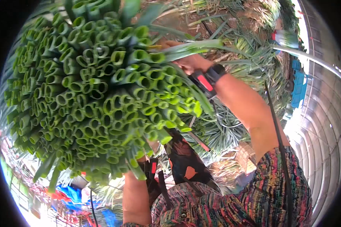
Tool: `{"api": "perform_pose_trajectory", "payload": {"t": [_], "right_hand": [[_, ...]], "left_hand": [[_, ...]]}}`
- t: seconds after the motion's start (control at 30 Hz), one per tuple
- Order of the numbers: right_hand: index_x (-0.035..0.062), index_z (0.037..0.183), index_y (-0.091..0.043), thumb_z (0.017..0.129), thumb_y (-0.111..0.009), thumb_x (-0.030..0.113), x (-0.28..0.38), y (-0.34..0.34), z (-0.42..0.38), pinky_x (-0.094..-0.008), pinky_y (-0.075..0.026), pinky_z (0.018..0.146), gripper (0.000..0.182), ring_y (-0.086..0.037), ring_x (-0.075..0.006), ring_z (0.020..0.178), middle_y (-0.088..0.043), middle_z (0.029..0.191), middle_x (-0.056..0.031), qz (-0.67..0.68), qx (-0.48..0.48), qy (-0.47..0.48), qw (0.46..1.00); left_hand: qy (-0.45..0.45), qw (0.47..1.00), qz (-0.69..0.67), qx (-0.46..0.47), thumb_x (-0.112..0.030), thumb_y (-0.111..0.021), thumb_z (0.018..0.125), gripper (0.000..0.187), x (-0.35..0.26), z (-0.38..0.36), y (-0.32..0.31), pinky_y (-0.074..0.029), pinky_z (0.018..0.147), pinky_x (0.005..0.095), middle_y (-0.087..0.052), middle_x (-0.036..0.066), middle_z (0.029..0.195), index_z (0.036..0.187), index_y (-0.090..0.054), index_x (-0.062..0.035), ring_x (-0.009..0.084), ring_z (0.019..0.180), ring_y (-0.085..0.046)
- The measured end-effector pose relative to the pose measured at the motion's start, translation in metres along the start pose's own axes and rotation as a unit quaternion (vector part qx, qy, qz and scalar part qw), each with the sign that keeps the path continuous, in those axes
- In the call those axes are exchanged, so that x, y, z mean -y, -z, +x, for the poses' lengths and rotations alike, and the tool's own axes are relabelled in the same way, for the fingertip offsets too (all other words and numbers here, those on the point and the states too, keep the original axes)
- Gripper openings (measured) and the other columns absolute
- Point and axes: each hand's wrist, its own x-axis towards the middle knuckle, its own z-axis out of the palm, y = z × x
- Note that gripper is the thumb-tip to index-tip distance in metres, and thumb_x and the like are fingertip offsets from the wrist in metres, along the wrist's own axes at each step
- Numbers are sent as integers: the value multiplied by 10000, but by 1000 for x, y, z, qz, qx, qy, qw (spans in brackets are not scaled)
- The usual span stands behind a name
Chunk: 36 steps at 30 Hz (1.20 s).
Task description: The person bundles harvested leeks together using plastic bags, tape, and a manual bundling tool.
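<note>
Cut hollow ends of a thick bundle of green onion stalks (98, 90) filled the upper left view, nearest the lens. Right hand (191, 62) gripped the bundle's far side. Left hand was hidden beneath it; its grip could not be determined. Trimmed leaves (231, 128) lay below.

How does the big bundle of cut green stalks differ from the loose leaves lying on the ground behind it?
The bundle of cut stalks is packed tight, its trimmed hollow ends facing the camera; the loose leaves lie spread and fanned out. The bundle is bright green and held up close, near the right hand; the leaves look paler and lie farther off. Both are long green leafy plants.
</note>
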Motion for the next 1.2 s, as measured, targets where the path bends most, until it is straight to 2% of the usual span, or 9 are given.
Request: {"api": "perform_pose_trajectory", "payload": {"t": [0.1, 0.23, 0.4, 0.6, 0.73, 0.83, 0.93, 1.07, 1.2], "right_hand": [[87, 1081, -607, 847, -652, 158, 32, -7, 4, -309, -423, 673, 249, -538, -147, 792, -592, 941, -26, -6, -12, -130, 991], [70, 1099, -598, 864, -652, 122, 89, -13, -17, -265, -466, 704, 246, -575, -99, 834, -636, 984, -12, 293, -77, -87, 949], [58, 1171, -592, 823, -706, 126, 51, -11, -3, -297, -490, 822, 373, -601, -117, 942, -647, 1098, -56, 339, -46, -23, 939], [28, 735, -642, 712, -631, 78, 32, -34, 11, -272, -344, 469, 56, -493, -91, 557, -570, 650, -16, 456, -147, -113, 871], [43, 640, -585, 731, -615, 85, 50, -26, -2, -269, -339, 471, 104, -475, -89, 547, -531, 614, -7, 418, -162, -162, 879], [63, 706, -613, 705, -655, 106, 27, -42, 5, -318, -404, 504, 60, -552, -172, 587, -564, 653, -35, 443, -157, -90, 878], [89, 801, -630, 654, -699, 119, 25, -35, -11, -382, -458, 555, 165, -614, -280, 679, -612, 732, -74, -163, -195, 180, 950], [63, 939, -613, 619, -695, 58, 3, -41, 1, -367, -488, 593, 330, -619, -297, 729, -602, 803, -97, -155, -191, 200, 948], [117, 902, -639, 604, -720, 142, 3, -38, 19, -441, -492, 650, 310, -632, -350, 815, -642, 844, -101, -246, -113, 135, 953]], "left_hand": [[-7, 999, 6, 35, -325, -648, 839, 417, -8, -3, -11, -500, 836, 391, -621, 124, 1143, 1129, -598, -29, 269, 1011, -595], [2, 998, -59, 14, -273, -614, 856, 336, -1, -5, -44, -520, 772, 379, -631, 128, 1060, 1076, -600, -19, 259, 950, -610], [5, 993, -114, -27, -226, -580, 879, 271, 9, 0, -85, -530, 748, 362, -639, 135, 1025, 1052, -595, -18, 248, 926, -622], [72, 947, 298, -92, -199, -561, 902, 245, 70, -27, -155, -524, 785, 345, -641, 143, 1065, 1077, -585, -29, 238, 960, -625], [-135, 689, 705, 96, -178, -626, 866, 296, 95, -93, -227, -500, 836, 359, -633, 156, 1082, 1101, -556, -11, 273, 955, -625], [-360, 317, 852, 208, -340, -705, 810, 493, 70, -109, -303, -445, 898, 440, -560, 180, 1215, 1161, -543, -34, 336, 1073, -554], [-380, -36, 921, 82, -499, -692, 790, 683, 52, -94, -341, -349, 1023, 518, -391, 222, 1404, 1268, -511, -46, 362, 1296, -381], [-540, 49, 837, -73, -671, -587, 778, 790, -41, -52, -376, -300, 1030, 588, -383, 208, 1422, 1327, -493, -111, 403, 1338, -313], [-512, -7, 842, -171, -635, -490, 867, 759, -188, -34, -386, -279, 1098, 429, -446, 208, 1384, 1338, -495, -40, 323, 1336, -349]]}}
